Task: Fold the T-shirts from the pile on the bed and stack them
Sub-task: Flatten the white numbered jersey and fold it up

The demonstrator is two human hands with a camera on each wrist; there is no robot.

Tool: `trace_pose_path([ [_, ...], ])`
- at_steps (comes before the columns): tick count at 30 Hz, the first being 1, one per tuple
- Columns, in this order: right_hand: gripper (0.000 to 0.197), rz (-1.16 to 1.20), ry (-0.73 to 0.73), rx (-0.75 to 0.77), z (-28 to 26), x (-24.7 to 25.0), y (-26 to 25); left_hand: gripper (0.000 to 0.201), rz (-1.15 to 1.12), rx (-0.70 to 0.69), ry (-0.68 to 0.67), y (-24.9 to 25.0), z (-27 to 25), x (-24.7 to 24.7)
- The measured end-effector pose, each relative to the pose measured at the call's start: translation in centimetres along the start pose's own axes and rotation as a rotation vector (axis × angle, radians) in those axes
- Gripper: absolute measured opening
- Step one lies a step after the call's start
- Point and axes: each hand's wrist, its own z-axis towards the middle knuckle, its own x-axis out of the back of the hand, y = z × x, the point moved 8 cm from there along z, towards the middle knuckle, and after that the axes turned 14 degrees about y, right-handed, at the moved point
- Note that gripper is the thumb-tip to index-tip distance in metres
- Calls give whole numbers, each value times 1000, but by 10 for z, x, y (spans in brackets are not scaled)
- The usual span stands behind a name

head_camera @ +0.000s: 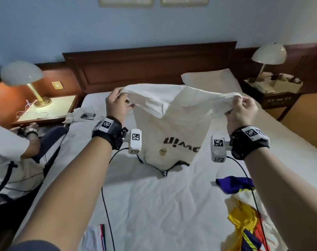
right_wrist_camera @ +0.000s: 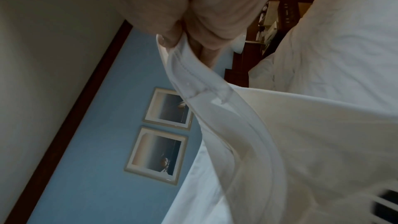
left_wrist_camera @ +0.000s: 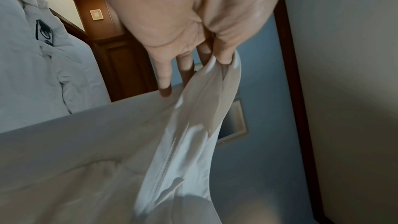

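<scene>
While the left hand (head_camera: pixel 118 104) is pinching one end of the hem of the white T-shirt (head_camera: pixel 172 124) between thumb and forefinger, with the other fingers (left_wrist_camera: pixel 164 76) hanging straighter beside the cloth, the right hand (head_camera: pixel 242 110) is gripping the opposite end of that hem in curled fingers. Between the two hands the hem is stretching as a slack, drooping edge, and the shirt is hanging upside down from it above the middle of the bed (head_camera: pixel 154 205), its dark collar (head_camera: pixel 164 171) trailing onto the sheet. Bare white sheet is lying open under and in front of the shirt, toward the near edge of the mattress. At the near right, a pile of coloured garments (head_camera: pixel 244 214) is sitting by the right forearm. Another white garment (head_camera: pixel 85 115) is lying crumpled at the far left edge, and a pillow (head_camera: pixel 210 79) is resting against the headboard (head_camera: pixel 145 69). A second person's arm (head_camera: pixel 27 142) is reaching in beside the left edge of the bed.
</scene>
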Motion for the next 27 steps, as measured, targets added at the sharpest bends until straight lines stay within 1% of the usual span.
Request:
trace_pose_path([
  [2, 10, -9, 27, -20, -10, 23, 10, 28, 17, -8, 52, -4, -13, 30],
  [4, 13, -65, 84, -34, -18, 58, 32, 27, 53, -6, 136, -19, -30, 72],
  [6, 13, -212, 161, 34, -25, 95, 55, 27, 142, -14, 215, -40, -53, 116],
  [8, 21, -354, 196, 84, -42, 130, 79, 26, 279, 9, 261, -75, -76, 160],
  [9, 23, -409, 183, 98, -56, 145, 88, 27, 343, 32, 271, -96, -87, 181],
  [11, 20, -546, 146, 68, -81, 181, 120, 26, 453, 95, 272, -143, -110, 223],
  [13, 26, -631, 110, 40, -106, 217, 155, 25, 559, 166, 264, -182, -135, 256],
  [15, 32, -720, 65, -27, -122, 251, 200, 19, 686, 231, 279, -214, -160, 287],
  [17, 33, -862, 9, -88, -134, 282, 238, 15, 787, 310, 282, -244, -183, 315],
  [19, 31, -994, -27, -113, -147, 310, 257, 19, 854, 402, 250, -275, -204, 339],
  [21, 29, -1110, -37, -121, -155, 339, 273, 23, 926, 449, 230, -303, -219, 364],
  [23, 27, -1206, -54, -140, -164, 366, 286, 25, 974, 467, 245, -315, -234, 381],
  [24, 27, -1232, -90, -131, -169, 376, 294, 25, 974, 476, 251, -321, -241, 388],
  [27, 34, -1298, -290, -91, -183, 395, 320, 27, 933, 494, 211, -333, -257, 392],
])
